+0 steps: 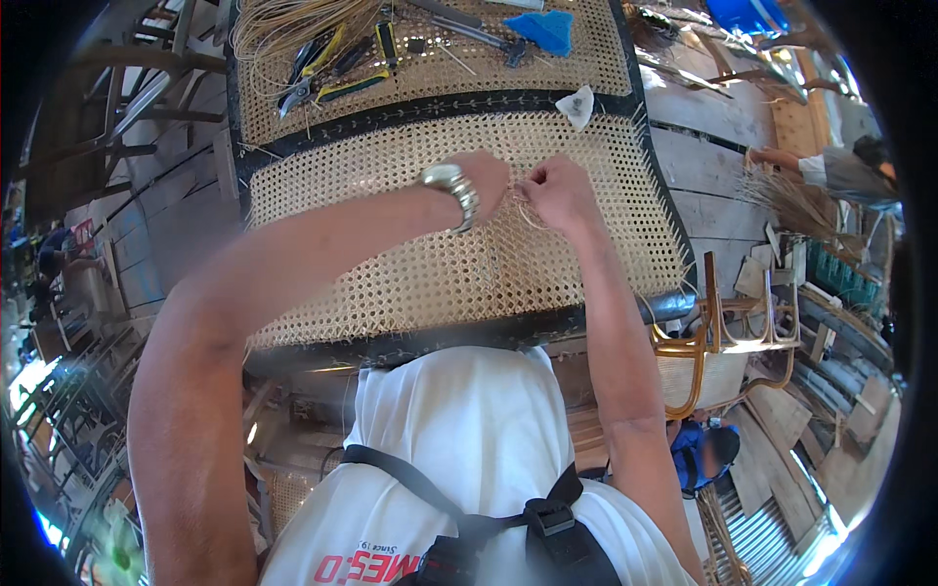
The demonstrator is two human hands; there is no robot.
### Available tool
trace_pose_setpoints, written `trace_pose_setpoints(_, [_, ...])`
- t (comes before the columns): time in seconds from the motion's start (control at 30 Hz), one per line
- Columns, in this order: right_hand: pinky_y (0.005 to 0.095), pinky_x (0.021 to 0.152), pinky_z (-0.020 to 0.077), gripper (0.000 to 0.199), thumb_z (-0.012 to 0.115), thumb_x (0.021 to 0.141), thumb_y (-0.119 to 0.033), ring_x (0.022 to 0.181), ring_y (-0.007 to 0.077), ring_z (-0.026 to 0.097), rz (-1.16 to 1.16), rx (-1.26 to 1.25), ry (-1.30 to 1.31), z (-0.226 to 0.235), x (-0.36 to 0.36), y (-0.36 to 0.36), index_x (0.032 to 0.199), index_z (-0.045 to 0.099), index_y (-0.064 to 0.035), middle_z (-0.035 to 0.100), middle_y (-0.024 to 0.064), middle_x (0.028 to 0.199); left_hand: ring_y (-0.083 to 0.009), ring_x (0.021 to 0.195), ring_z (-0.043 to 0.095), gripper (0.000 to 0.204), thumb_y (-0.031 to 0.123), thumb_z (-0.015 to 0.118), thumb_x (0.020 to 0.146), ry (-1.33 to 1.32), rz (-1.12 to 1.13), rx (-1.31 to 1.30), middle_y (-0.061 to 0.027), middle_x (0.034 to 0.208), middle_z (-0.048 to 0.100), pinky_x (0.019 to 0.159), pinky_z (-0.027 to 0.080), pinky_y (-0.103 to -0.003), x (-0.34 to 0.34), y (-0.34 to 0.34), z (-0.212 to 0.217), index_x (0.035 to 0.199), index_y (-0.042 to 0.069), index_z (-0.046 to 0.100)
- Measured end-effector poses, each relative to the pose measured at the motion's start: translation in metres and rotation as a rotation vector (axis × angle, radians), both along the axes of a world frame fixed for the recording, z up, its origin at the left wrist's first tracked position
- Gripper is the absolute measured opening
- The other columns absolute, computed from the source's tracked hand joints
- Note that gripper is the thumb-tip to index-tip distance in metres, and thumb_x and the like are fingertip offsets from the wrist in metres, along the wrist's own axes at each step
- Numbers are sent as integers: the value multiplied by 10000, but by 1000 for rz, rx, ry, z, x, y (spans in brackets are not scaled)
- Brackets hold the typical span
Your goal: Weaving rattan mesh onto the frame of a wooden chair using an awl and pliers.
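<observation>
Both my hands work close together over the woven cane panel (391, 273), which is set in a black frame. My left hand (484, 179), with a metal watch (451, 190) on its wrist, is bent and closed low over the weave; whatever its fingertips hold is hidden. Just right of it, my right hand (565, 195) is closed, thumb and forefinger pinched on a thin cane strand (531, 215). That strand makes a small loop between the hands. Along the panel's right edge, several loose strand ends stick out.
Beyond the black crossbar lie pliers (354, 86), a hammer (474, 34), a coil of cane strands (283, 29) and a blue cloth-like piece (542, 31). A white scrap (576, 107) rests by the crossbar. A wooden chair frame (718, 342) stands right; other people are nearby.
</observation>
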State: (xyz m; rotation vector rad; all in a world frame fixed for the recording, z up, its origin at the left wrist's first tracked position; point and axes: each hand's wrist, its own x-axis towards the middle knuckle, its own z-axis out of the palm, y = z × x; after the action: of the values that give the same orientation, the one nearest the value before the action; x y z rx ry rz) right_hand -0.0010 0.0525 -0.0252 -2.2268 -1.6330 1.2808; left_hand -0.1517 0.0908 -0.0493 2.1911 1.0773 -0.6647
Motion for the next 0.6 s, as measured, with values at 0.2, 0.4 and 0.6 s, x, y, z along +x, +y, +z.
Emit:
trace_pose_setpoints(0.2, [437,862,489,137,682,790,-163,974,344,601,178,239,-70,-17,-2,-13,815,706,-31,614,149,1068,-206,586,692,433,425,545,974,-140,577,-339,-99,657,673,602,549,-375,-15,9,-5,802,54,686])
trace_pose_setpoints(0.4, [485,981,399,146,630,814,-159,1124,307,493,-18,385,-148,-27,-19,-39,872,686,-37,582,78,1128,-134,558,603,459,519,619,898,-85,224,-200,-53,662,638,530,489,-296,-23,30,-6,800,72,661])
trace_pose_setpoints(0.6, [405,959,433,230,665,892,-233,1148,246,548,28,482,219,-11,4,-34,1013,680,-37,602,99,1184,-167,614,563,477,559,620,879,-77,116,355,-48,690,586,544,445,-340,-101,75,15,772,95,600])
